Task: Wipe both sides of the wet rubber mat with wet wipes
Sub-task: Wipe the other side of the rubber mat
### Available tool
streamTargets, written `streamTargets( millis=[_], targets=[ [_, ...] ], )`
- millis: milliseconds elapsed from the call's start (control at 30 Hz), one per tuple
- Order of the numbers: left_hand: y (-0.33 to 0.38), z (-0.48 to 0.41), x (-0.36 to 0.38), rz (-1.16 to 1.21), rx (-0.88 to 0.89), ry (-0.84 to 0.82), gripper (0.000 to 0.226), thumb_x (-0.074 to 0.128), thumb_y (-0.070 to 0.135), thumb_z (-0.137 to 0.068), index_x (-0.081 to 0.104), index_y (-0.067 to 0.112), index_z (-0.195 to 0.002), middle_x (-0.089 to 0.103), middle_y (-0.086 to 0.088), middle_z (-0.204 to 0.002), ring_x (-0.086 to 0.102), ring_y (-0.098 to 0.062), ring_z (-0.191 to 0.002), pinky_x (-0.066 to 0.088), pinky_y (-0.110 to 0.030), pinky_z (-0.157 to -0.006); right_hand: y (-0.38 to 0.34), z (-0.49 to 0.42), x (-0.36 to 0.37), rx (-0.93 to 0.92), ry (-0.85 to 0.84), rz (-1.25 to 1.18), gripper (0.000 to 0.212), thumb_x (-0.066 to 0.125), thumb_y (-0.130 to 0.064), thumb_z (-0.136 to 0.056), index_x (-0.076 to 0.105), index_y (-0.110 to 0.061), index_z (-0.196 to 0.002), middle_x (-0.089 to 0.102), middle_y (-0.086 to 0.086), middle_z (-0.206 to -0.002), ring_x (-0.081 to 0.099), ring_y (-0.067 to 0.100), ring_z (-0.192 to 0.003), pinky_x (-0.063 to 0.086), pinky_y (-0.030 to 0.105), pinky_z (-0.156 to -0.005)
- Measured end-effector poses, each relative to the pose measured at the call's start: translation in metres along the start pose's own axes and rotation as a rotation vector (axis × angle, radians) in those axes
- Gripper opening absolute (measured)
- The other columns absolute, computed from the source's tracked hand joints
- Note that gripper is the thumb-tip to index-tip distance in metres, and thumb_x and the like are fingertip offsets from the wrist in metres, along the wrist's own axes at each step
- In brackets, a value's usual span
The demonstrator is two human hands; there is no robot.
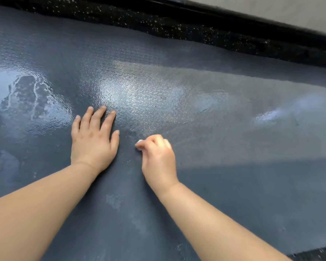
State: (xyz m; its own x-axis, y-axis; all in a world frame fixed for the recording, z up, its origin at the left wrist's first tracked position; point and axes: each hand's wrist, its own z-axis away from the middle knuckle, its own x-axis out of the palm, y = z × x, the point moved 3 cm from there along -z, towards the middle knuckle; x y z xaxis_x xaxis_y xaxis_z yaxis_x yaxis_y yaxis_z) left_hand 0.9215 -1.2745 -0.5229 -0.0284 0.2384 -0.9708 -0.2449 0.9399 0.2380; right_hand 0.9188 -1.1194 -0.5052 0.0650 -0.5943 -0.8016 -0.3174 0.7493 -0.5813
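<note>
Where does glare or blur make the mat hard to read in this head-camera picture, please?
Head view: strong glare on the wet mat above the left hand, a smaller bright streak far right; head view again, the knuckles of the right hand are washed out, so the white wipe it pinches barely shows.

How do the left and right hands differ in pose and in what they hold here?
The left hand lies flat with fingers straight and spread; the right hand is curled. The left hand holds nothing; the right hand grips a white wipe, mostly hidden. Both rest on the wet rubber mat.
</note>
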Motion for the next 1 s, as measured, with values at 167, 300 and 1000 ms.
streamTargets(
  millis=[167,300,1000],
  targets=[
    [0.001,0.002,-0.002,0.015,0.008,0.013,0.065,0.024,0.043,-0.086,0.052,0.008,-0.134,0.044,-0.017,-0.142,0.034,-0.039,-0.135,0.017,-0.053,-0.111,0.037,-0.038,-0.039,-0.002,0.093,-0.126,0.023,0.061,0.010,-0.075,0.073,-0.008,-0.083,0.070,0.008,-0.085,0.065,0.028,-0.083,0.050,0.035,-0.082],
    [0.003,0.001,-0.002,0.008,0.002,-0.008,0.066,0.022,0.043,-0.086,0.051,0.009,-0.135,0.043,-0.016,-0.144,0.032,-0.038,-0.136,0.016,-0.053,-0.112,0.130,-0.096,-0.089,0.533,0.272,0.036,0.024,0.052,-0.004,-0.088,0.070,-0.016,-0.098,0.065,0.007,-0.107,0.061,0.025,-0.099,0.043,0.037,-0.097],
    [0.003,0.000,-0.002,-0.001,0.022,0.054,0.057,0.031,0.037,-0.088,0.057,0.008,-0.129,0.049,-0.017,-0.138,0.041,-0.040,-0.130,0.024,-0.055,-0.109,0.122,-0.161,-0.071,0.577,0.195,0.130,0.030,0.045,-0.007,-0.091,0.068,-0.014,-0.108,0.058,0.008,-0.120,0.056,0.021,-0.107,0.034,0.015,-0.089]
  ],
)
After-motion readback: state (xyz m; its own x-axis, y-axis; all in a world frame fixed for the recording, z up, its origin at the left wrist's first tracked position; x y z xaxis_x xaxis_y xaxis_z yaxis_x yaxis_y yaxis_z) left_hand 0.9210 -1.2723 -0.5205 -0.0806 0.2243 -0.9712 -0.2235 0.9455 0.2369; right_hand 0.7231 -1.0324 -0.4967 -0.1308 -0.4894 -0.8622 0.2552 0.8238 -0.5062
